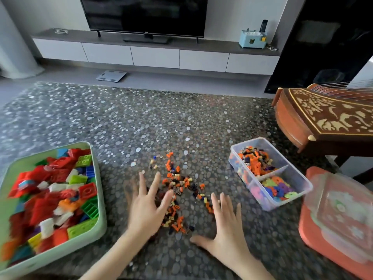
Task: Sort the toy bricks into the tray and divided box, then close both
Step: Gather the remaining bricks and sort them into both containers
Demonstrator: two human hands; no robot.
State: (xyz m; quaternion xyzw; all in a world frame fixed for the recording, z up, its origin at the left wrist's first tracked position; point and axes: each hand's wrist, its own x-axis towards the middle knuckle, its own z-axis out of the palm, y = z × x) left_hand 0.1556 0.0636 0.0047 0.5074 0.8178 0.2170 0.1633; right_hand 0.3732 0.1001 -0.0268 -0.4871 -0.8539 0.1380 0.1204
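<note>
A scatter of tiny orange, black and yellow bricks (177, 184) lies on the pebble-patterned rug. My left hand (148, 205) lies flat with fingers spread over the pile's left side. My right hand (226, 227) lies flat with fingers spread just right of the pile, thumb out to the left. A green tray (100, 190) at the left holds several big red, green, white and blue bricks. A clear divided box (250, 189) at the right holds small orange bricks in its far compartment and mixed coloured pieces in its near one.
A clear lid (343, 215) rests on a red lid (314, 237) at the right edge. A carved wooden instrument (323, 118) on a stand sits behind them. A TV unit (155, 55) and a scale (111, 75) stand beyond the rug.
</note>
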